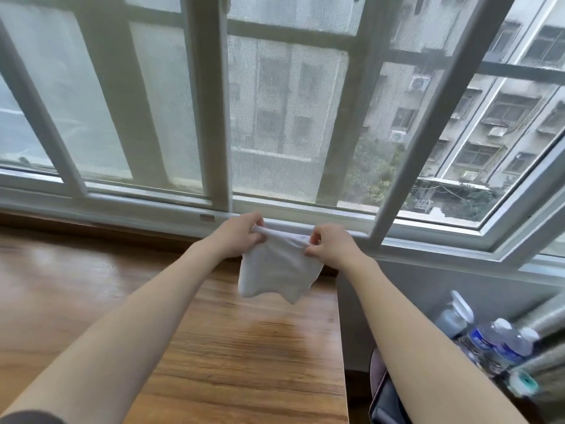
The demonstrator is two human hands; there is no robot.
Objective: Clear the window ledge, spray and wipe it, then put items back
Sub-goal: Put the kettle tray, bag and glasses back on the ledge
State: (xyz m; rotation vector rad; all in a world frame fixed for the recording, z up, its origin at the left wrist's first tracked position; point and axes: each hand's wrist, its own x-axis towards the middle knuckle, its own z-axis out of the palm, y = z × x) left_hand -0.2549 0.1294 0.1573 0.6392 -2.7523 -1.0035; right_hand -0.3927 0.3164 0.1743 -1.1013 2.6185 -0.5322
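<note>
A white cloth (276, 270) hangs in the air above the wooden window ledge (91, 286), close to the window frame. My left hand (240, 235) pinches its upper left edge. My right hand (331, 244) pinches its upper right edge, so the cloth is stretched between them with its lower part drooping. The ledge's wood surface has nothing standing on it in view.
The white window frame (305, 217) runs right behind the hands, with mesh screens above. Off the ledge's right end, lower down, stand a spray bottle (455, 316), a water bottle (498, 341) and other small items. A dark object (382, 399) lies under my right forearm.
</note>
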